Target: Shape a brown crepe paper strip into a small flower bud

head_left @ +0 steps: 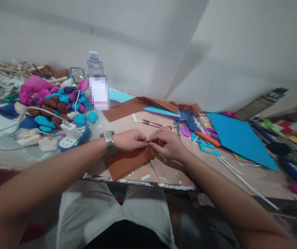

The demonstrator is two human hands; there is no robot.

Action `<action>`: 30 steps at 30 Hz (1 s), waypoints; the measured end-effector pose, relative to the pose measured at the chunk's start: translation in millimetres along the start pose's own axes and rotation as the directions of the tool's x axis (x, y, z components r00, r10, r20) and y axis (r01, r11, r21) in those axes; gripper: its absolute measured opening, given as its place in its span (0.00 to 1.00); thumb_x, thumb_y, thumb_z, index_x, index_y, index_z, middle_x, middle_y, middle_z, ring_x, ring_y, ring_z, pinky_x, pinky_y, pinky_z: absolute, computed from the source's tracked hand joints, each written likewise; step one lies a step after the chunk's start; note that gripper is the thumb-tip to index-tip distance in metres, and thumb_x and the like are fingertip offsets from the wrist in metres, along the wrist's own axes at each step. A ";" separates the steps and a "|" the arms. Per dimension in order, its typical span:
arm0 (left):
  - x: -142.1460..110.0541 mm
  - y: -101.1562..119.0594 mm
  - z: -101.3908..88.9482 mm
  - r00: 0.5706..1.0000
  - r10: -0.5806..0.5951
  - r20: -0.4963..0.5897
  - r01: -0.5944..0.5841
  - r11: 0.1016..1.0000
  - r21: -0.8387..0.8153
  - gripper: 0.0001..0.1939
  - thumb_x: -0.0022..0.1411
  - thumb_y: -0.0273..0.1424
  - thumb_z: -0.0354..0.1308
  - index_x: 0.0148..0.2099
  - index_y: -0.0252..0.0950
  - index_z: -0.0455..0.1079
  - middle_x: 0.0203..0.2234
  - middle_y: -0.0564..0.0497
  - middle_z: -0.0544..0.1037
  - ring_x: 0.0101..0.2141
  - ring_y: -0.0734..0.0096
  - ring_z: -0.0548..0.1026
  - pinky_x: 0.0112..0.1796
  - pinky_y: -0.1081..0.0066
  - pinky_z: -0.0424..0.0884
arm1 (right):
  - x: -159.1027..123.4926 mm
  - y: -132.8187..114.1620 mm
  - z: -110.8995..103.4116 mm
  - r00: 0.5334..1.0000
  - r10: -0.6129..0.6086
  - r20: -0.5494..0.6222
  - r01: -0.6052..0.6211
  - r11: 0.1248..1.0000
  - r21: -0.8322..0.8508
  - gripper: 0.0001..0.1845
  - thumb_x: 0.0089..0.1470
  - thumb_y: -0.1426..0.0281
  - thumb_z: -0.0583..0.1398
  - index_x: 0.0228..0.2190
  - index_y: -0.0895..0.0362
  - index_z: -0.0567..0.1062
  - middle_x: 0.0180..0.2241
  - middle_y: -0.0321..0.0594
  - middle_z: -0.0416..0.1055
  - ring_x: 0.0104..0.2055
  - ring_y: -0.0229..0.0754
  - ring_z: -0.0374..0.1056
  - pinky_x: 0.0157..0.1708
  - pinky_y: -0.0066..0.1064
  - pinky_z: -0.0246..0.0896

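Brown paper (127, 162) at front of counter (259, 176), on body side of both hands. Long way runs slanted, near left up to far right. Left hand (134, 140) closer to most of it. Left and right hand (171, 143) pinch its far right end, fingertips close together.
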State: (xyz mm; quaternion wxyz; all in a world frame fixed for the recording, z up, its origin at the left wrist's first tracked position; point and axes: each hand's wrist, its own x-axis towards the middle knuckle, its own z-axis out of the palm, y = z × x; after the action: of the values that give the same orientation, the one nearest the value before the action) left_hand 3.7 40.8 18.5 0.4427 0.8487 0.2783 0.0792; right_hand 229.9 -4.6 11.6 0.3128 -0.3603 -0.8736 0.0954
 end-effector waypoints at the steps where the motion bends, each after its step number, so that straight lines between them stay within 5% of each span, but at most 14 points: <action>1: -0.4 0.7 -0.2 1.000 -0.008 0.004 0.008 1.000 -0.016 0.19 0.66 0.44 0.53 0.30 0.34 0.66 0.22 0.55 0.65 0.25 0.75 0.58 0.29 0.72 0.56 | 0.0 0.4 0.2 1.000 -0.007 -0.006 0.007 1.000 0.003 0.03 0.60 0.68 0.64 0.35 0.52 0.80 0.31 0.39 0.79 0.38 0.45 0.72 0.45 0.42 0.64; 8: -0.7 -1.5 0.1 0.998 -0.068 0.006 0.067 0.956 -0.284 0.11 0.61 0.35 0.54 0.31 0.34 0.71 0.23 0.55 0.66 0.26 0.74 0.59 0.30 0.71 0.57 | -0.1 0.8 0.8 0.998 -0.058 -0.027 0.058 0.998 -0.001 0.07 0.60 0.70 0.63 0.38 0.50 0.82 0.31 0.39 0.81 0.37 0.45 0.74 0.45 0.43 0.65; 14: 2.2 -7.5 -2.0 0.996 -0.081 -0.028 0.069 0.952 -0.300 0.09 0.56 0.30 0.52 0.31 0.33 0.72 0.24 0.54 0.66 0.28 0.73 0.59 0.31 0.70 0.57 | 0.3 1.0 0.3 0.991 -0.125 -0.052 0.125 0.992 -0.016 0.07 0.60 0.72 0.62 0.37 0.51 0.81 0.33 0.38 0.83 0.38 0.44 0.76 0.45 0.43 0.66; 21: -0.2 -1.8 -0.8 0.995 -0.104 -0.005 0.095 0.931 -0.352 0.19 0.63 0.45 0.58 0.29 0.34 0.69 0.21 0.57 0.60 0.24 0.75 0.54 0.26 0.71 0.51 | 0.1 3.9 0.0 0.986 -0.163 -0.035 0.161 0.985 -0.058 0.08 0.58 0.75 0.62 0.36 0.51 0.81 0.34 0.37 0.83 0.38 0.44 0.77 0.46 0.44 0.65; 30: -2.0 -1.4 -2.4 0.995 -0.088 -0.048 0.069 0.953 -0.296 0.23 0.64 0.47 0.58 0.27 0.34 0.67 0.21 0.56 0.59 0.24 0.76 0.53 0.25 0.71 0.51 | 0.3 3.7 0.6 0.980 -0.193 -0.051 0.190 0.980 -0.065 0.08 0.59 0.75 0.63 0.36 0.51 0.81 0.34 0.36 0.83 0.38 0.43 0.76 0.46 0.43 0.65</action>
State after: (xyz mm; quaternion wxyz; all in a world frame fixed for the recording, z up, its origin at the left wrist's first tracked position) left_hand 0.6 42.1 19.1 0.5579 0.7590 0.3103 0.1279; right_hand 231.5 -1.7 9.8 0.3345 -0.2861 -0.8975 0.0285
